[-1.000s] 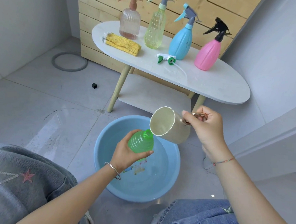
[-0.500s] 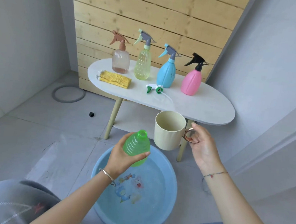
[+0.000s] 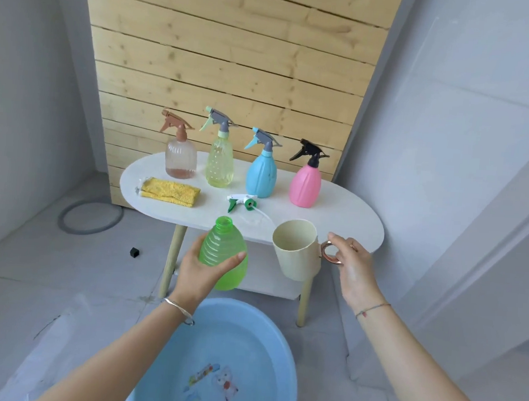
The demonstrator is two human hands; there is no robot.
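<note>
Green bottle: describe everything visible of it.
The green bottle is translucent green plastic, ribbed round a bulbous body, with a short neck and an open mouth, no spray head. It is held nearly upright in the air, before the table edge. Only the left hand grips it, round its middle and lower body.

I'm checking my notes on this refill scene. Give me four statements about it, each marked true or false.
1. The left hand grips the green bottle, which has no spray head. True.
2. The cream cup lies tipped on the table. False: the right hand holds it up by its handle.
3. The loose spray head sits in the cream cup. False: it lies on the table.
4. The yellow cloth lies on the table. True.
</note>
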